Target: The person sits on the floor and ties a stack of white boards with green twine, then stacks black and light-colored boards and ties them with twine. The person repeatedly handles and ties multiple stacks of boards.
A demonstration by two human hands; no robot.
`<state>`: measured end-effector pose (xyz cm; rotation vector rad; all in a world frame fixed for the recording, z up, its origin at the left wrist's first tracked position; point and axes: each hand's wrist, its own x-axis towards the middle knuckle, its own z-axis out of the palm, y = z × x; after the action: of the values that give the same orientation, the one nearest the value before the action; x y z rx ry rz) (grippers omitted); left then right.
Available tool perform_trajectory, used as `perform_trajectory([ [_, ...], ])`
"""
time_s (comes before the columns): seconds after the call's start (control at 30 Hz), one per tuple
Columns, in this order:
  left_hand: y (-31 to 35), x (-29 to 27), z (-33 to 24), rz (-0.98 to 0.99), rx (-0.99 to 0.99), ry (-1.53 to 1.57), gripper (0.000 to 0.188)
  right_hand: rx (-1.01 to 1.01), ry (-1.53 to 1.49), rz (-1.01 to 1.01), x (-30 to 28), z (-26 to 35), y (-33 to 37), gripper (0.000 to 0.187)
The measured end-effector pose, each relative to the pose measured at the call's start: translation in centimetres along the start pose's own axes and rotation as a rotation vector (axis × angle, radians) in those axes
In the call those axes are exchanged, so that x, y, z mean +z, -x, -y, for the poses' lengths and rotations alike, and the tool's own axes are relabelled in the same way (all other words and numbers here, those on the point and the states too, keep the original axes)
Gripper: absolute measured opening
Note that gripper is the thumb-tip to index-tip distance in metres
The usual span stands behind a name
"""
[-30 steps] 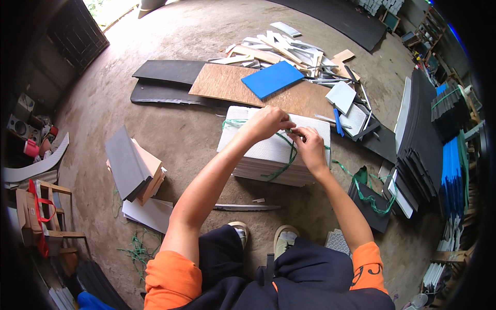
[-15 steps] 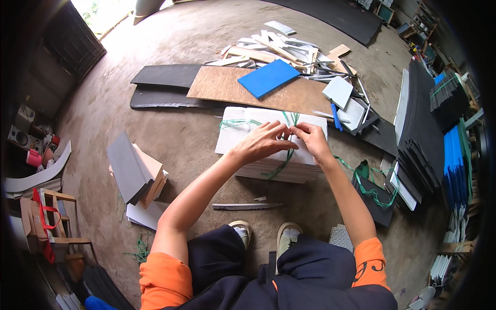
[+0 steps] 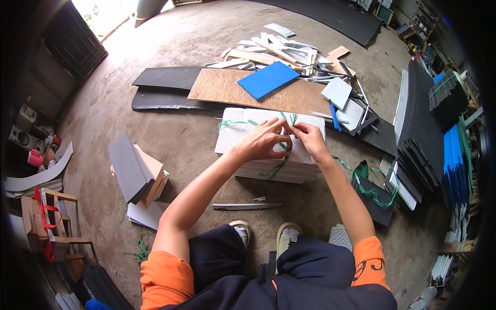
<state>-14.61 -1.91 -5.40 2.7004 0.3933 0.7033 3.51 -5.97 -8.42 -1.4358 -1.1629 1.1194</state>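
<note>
A stack of white ribbed sheets (image 3: 243, 139) lies on the concrete floor in front of my feet. Green plastic string (image 3: 235, 123) runs across its top and down its front side. My left hand (image 3: 263, 140) and my right hand (image 3: 309, 139) meet over the middle of the stack, each pinching the green string where the strands cross. The fingers hide the crossing itself. A loose length of the string trails right from the stack toward a green coil (image 3: 369, 186).
A brown board (image 3: 227, 88) with a blue sheet (image 3: 267, 79) lies behind the stack, black sheets (image 3: 165, 77) to its left, scrap strips (image 3: 279, 49) farther back. A small pile of grey and tan panels (image 3: 137, 173) sits left. Black and blue sheet stacks (image 3: 423, 129) stand right. A thin strip (image 3: 247, 205) lies near my shoes.
Both hands have stayed on the string above the stack, drawing closer together. The view has shifted slightly, so the stack sits a little lower in frame.
</note>
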Motion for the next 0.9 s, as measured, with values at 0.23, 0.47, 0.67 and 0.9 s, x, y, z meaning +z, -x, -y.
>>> perform_trajectory([
  [0.23, -0.8, 0.2, -1.6, 0.123, -0.219, -0.048, 0.020, 0.011, 0.012, -0.003, -0.1, -0.2, -0.1, 0.026],
  [0.47, 0.5, 3.0, 0.7, -0.201, -0.307, 0.453, 0.017, -0.034, 0.062, -0.061, 0.2, -0.1, 0.2, 0.025],
  [0.67, 0.8, 3.0, 2.0, -0.195, -0.464, 1.016, 0.014, -0.201, 0.237, -0.194, 1.8, 0.7, 1.0, 0.024],
  [0.9, 0.5, 3.0, 2.2, -0.327, -0.517, 1.239, 0.011, -0.109, -0.208, -0.071, 0.9, -0.5, 0.3, 0.019],
])
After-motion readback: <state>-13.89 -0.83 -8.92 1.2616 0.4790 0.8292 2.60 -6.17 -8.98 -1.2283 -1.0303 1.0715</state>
